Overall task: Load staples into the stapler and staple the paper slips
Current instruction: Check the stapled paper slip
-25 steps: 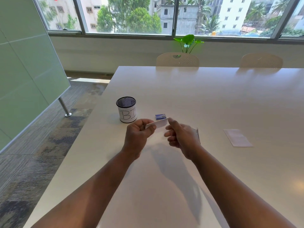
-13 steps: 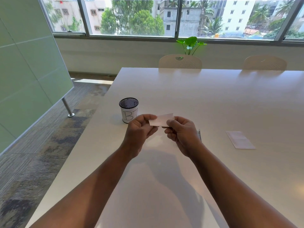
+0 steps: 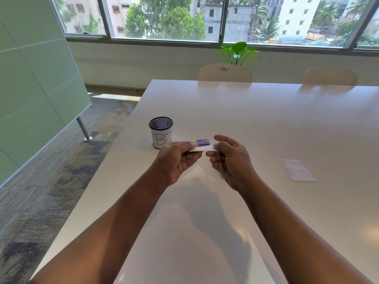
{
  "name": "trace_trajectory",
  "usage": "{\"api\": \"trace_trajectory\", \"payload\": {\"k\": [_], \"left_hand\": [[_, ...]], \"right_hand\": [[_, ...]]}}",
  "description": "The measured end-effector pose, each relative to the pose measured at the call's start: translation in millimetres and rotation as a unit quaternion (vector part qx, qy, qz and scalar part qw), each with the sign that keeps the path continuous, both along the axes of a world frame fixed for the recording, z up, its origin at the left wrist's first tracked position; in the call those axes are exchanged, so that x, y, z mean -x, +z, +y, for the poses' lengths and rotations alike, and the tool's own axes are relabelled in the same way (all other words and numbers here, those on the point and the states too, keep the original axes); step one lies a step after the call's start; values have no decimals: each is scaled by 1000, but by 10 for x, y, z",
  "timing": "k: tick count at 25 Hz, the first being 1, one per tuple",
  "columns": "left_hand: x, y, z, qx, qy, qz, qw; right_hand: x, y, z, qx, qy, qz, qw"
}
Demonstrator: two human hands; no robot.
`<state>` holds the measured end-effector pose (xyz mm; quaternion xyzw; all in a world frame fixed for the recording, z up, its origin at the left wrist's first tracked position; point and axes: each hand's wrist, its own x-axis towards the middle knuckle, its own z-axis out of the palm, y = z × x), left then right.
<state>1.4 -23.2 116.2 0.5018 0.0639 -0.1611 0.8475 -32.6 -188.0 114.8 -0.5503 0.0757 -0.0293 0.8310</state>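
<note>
A white paper slip (image 3: 204,148) hangs above the white table (image 3: 266,124), nearly edge-on to me. My left hand (image 3: 176,158) pinches its left end between thumb and fingers. My right hand (image 3: 229,158) holds its right end, thumb raised above the slip. Just behind the slip a small blue staple box (image 3: 203,142) lies on the table. More white paper slips (image 3: 298,170) lie flat to the right. The stapler is hidden, perhaps behind my right hand.
A black mesh cup (image 3: 161,132) with a white label marked "B" stands left of my hands near the table's left edge. Two pale chairs (image 3: 225,73) stand at the far side, with a green plant (image 3: 239,50) behind.
The slip has tipped from facing me to nearly edge-on and dropped slightly, so the blue staple box behind it shows again. My right thumb has lifted off the slip.
</note>
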Motion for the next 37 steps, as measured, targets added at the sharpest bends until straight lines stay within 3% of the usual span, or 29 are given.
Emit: {"api": "trace_trajectory", "payload": {"k": [14,21,37], "left_hand": [[33,14,-34,-91,-36,20,995],[34,-38,-119,-72,19,39,996],[-14,-12,31,-57,-74,-19,995]], "right_hand": [[15,-113,3,84,18,-6,996],[7,-150,5,100,34,-26,994],[-78,-199,18,76,-45,-43,995]]}}
